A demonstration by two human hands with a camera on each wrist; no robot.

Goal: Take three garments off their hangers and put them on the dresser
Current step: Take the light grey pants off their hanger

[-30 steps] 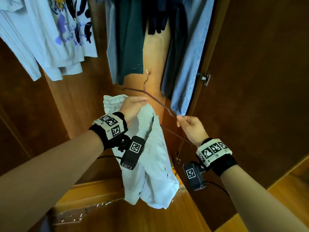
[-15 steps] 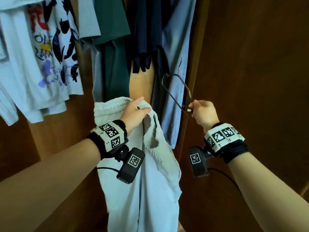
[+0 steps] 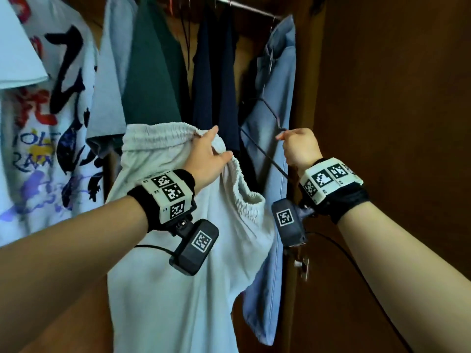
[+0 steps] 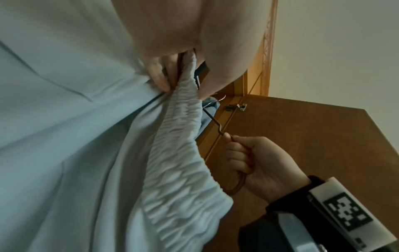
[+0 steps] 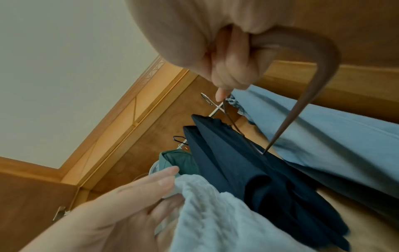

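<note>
Pale grey pants (image 3: 178,276) with an elastic waistband (image 4: 177,153) hang from my left hand (image 3: 216,146), which pinches the waistband between thumb and fingers (image 4: 159,75). My right hand (image 3: 288,138) grips one end of a thin brown wire hanger (image 3: 270,115), bare of clothes and held up in front of the hanging light blue jeans (image 3: 275,85). In the right wrist view the hanger (image 5: 323,56) curves out of my right hand's fist (image 5: 226,68), with its far end among the hanging clothes. The pants (image 5: 215,221) and my left hand (image 5: 129,204) show below it. No dresser is in view.
A metal rail (image 3: 244,6) crosses the wardrobe top. From it hang a printed white T-shirt (image 3: 51,123), a green shirt (image 3: 153,72), a navy garment (image 3: 216,72) and the jeans. The brown wardrobe door (image 3: 382,123) stands open at the right.
The hanger has come away from the pants, and my right hand has carried it up and to the right. My left hand has raised the pants by the waistband. The view has tilted upward.
</note>
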